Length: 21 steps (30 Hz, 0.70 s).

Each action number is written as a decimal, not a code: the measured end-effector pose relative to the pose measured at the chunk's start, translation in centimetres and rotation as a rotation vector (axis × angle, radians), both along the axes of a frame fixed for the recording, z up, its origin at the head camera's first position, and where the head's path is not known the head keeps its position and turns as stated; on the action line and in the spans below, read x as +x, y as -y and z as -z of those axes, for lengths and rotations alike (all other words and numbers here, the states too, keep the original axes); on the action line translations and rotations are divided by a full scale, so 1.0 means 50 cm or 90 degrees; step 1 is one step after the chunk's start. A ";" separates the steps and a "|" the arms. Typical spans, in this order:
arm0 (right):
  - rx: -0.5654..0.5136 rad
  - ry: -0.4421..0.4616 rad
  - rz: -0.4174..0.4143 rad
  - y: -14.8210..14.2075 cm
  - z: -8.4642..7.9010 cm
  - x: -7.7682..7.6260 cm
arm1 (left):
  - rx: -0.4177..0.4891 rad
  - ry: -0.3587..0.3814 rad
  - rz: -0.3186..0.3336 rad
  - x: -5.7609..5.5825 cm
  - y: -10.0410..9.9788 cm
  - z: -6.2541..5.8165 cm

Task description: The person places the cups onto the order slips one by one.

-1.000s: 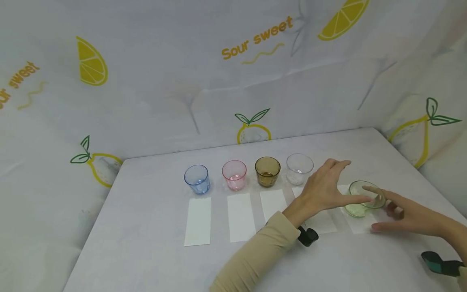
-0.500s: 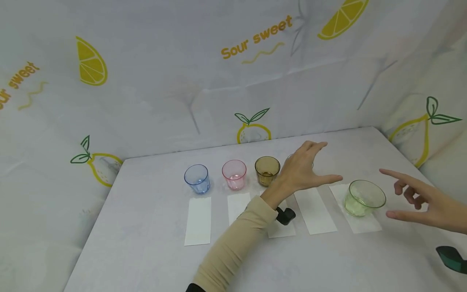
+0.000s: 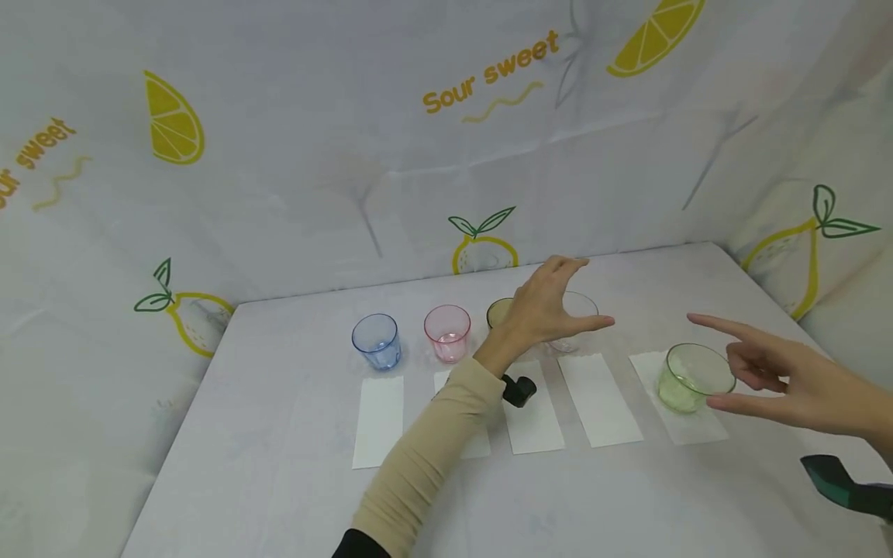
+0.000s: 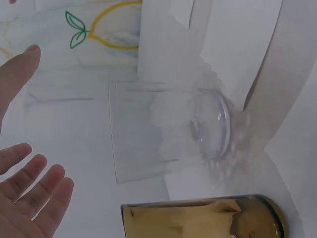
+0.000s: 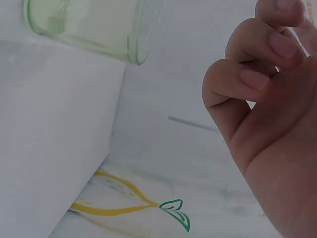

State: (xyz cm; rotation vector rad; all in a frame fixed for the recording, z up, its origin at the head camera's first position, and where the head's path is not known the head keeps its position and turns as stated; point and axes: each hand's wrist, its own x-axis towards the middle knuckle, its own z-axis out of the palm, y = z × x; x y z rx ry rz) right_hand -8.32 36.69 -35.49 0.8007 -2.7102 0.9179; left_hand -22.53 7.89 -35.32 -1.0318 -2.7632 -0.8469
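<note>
My left hand (image 3: 540,306) is held over the back row with thumb and fingers spread and nothing in its grasp. It partly covers the amber glass (image 3: 497,312) and overlaps the clear glass (image 3: 584,306). In the left wrist view the clear glass (image 4: 168,131) stands beyond the fingers, apart from them. My right hand (image 3: 788,376) is at the right, index finger and thumb stretched out, the other fingers bent in. Its thumb tip overlaps the rim of the green glass (image 3: 678,391), which stands on a white paper strip; the right wrist view shows no glass in the hand.
A blue glass (image 3: 377,345) and a pink glass (image 3: 447,333) continue the row to the left. Several white paper strips (image 3: 378,426) lie in front of the glasses; my left sleeve (image 3: 425,457) crosses some. A lemon-print cloth (image 3: 314,170) hangs behind the table.
My left hand has moved left, from beside the green glass to the clear and amber ones. My right hand left the green glass, drew back right, then came partway back. The glasses stayed put.
</note>
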 end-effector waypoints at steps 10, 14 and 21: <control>-0.065 0.068 -0.007 0.063 -0.002 -0.001 | -0.024 0.044 -0.007 -0.020 0.018 0.015; -0.085 0.091 -0.012 0.088 0.008 0.000 | -0.045 0.051 -0.014 -0.027 0.024 0.026; -0.083 0.135 -0.012 0.125 0.035 0.001 | -0.075 0.053 -0.017 -0.030 0.026 0.037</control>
